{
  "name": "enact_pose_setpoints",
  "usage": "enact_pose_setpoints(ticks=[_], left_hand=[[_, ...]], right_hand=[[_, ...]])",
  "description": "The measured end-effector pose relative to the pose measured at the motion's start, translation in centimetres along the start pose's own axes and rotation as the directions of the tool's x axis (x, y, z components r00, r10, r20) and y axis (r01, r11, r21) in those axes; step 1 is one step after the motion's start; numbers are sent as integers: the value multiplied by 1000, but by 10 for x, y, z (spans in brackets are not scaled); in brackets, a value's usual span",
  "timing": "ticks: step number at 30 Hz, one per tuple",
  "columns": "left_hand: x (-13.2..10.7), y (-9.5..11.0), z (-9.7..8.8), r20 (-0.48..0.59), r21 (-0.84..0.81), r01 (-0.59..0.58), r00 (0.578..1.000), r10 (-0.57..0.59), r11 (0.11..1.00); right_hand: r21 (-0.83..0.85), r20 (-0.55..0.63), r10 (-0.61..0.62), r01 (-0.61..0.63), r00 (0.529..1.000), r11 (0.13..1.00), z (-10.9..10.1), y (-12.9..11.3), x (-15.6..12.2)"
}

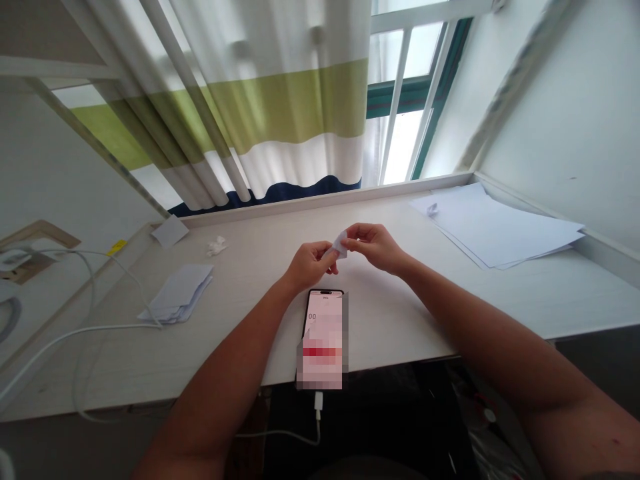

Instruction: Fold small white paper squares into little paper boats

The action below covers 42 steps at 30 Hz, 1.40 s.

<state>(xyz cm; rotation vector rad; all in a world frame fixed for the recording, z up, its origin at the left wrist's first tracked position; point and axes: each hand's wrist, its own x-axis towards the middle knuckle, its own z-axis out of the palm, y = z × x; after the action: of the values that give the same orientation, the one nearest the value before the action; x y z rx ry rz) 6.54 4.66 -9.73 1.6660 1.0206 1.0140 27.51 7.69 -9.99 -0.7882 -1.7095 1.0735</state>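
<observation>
The person's bare forearms [480, 333] reach in from the bottom corners, and between them a phone [325, 333] lies at the near edge of the pale tabletop [395, 327], its lower part pixelated. A white plug [319, 401] on a cable stands just below the phone.

Beyond the phone, a small piece of paper [341, 244] is held above the middle of the tabletop. The fingers of the left hand [311, 263] and those of the right hand [375, 245] both pinch it, one at each side.

On the left lie a stack of small paper sheets [183, 290], a crumpled scrap [217, 247] and, by the back corner, a single small sheet [171, 231]. White cables [55, 339] loop across that side. On the right, large white sheets [515, 223] overlap near the side rim, with a small twisted scrap [433, 210] on them.

Behind the raised back edge hangs a white, green and navy curtain [295, 107]; beside it, white bars [397, 93] cross a teal-framed window [420, 63]. A plain white wall [575, 120] closes the right side.
</observation>
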Motion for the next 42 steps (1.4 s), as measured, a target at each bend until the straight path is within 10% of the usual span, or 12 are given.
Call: enact_pose_setpoints(ticks=[9, 18, 42], left_hand=[[4, 6, -5, -57, -382, 138, 983, -172, 914], [5, 1, 0, -188, -359, 8, 979, -80, 933], [6, -2, 1, -234, -283, -130, 970, 63, 950]], right_hand=[[101, -11, -44, 44, 999, 994, -1, -4, -1], [-214, -8, -119, 115, 993, 970, -2, -3, -3], [61, -65, 19, -15, 998, 998, -4, -2, -1]])
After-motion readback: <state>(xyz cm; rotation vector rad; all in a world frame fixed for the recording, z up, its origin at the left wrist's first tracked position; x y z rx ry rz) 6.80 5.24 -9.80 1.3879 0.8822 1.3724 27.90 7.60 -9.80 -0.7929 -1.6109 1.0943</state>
